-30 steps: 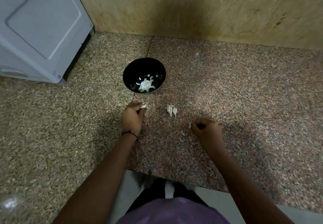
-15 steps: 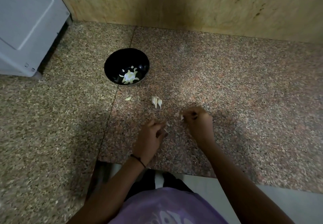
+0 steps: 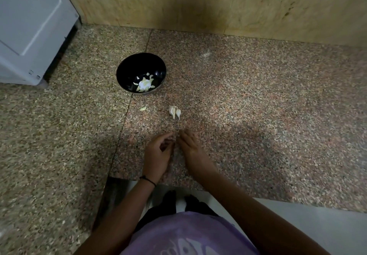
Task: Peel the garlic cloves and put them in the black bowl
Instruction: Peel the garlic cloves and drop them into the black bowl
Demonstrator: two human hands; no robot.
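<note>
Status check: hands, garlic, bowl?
Left hand and right hand fingertips together, grasp hidden. Peeled cloves in black bowl; unpeeled cloves, one loose piece on counter. Bowl unobstructed.

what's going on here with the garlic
A person is peeling garlic at a stone counter. The left hand and right hand meet at the fingertips near its front edge; whatever they work on is hidden. The black bowl holds peeled cloves. A few unpeeled cloves lie between bowl and hands, a loose piece beside them.
</note>
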